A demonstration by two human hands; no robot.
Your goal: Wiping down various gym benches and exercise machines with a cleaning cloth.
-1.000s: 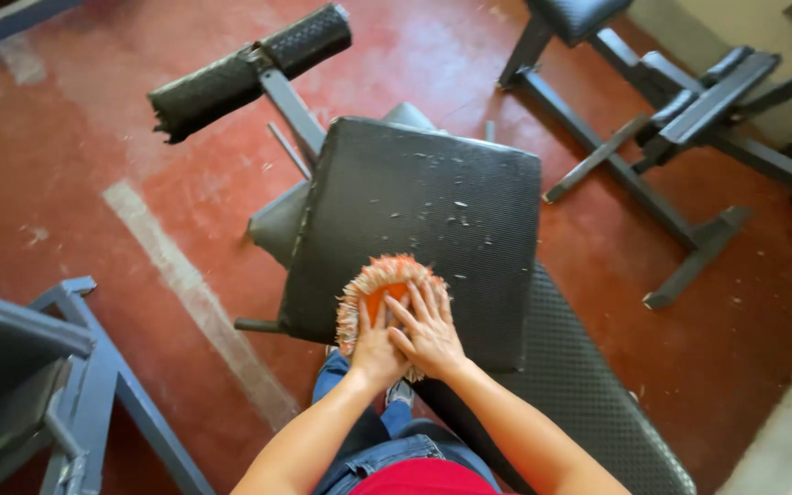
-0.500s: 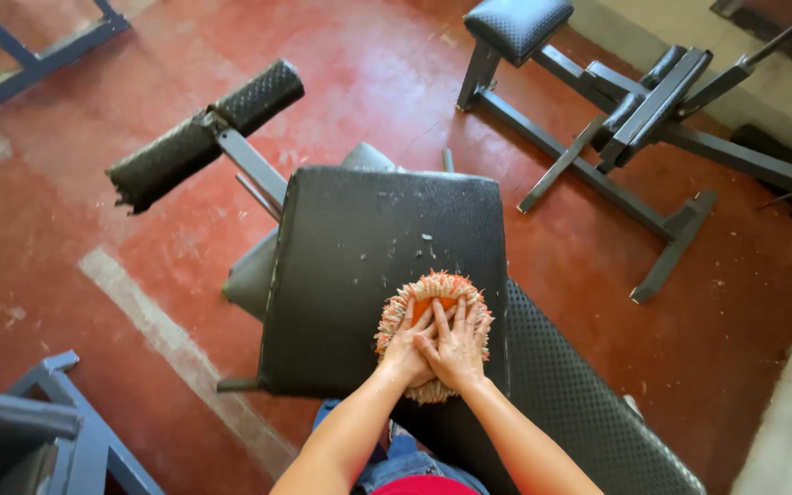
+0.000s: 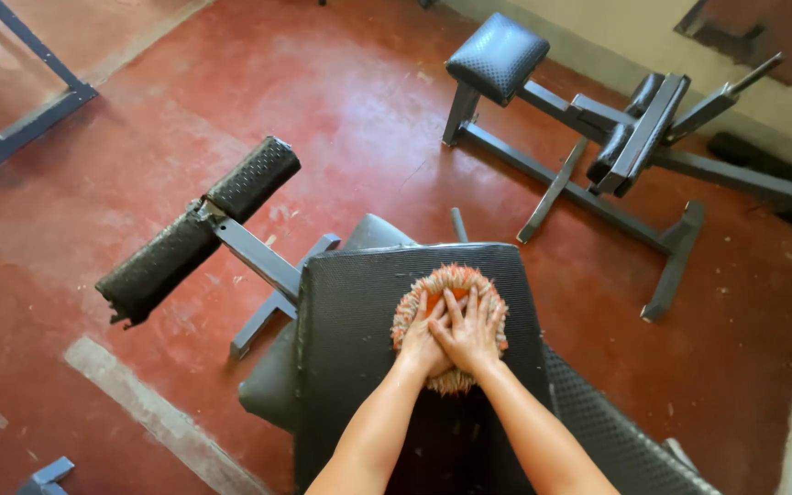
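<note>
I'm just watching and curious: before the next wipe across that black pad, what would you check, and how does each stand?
1. Both hands on the duster: ok; left hand and right hand overlap on the fringed orange duster.
2. Duster flat on the black pad: ok.
3. Room ahead: not ok; duster sits near the pad's far edge.
4. Pad clean: cannot tell.
5. Foam roller bar clear of the hands: ok.
</note>
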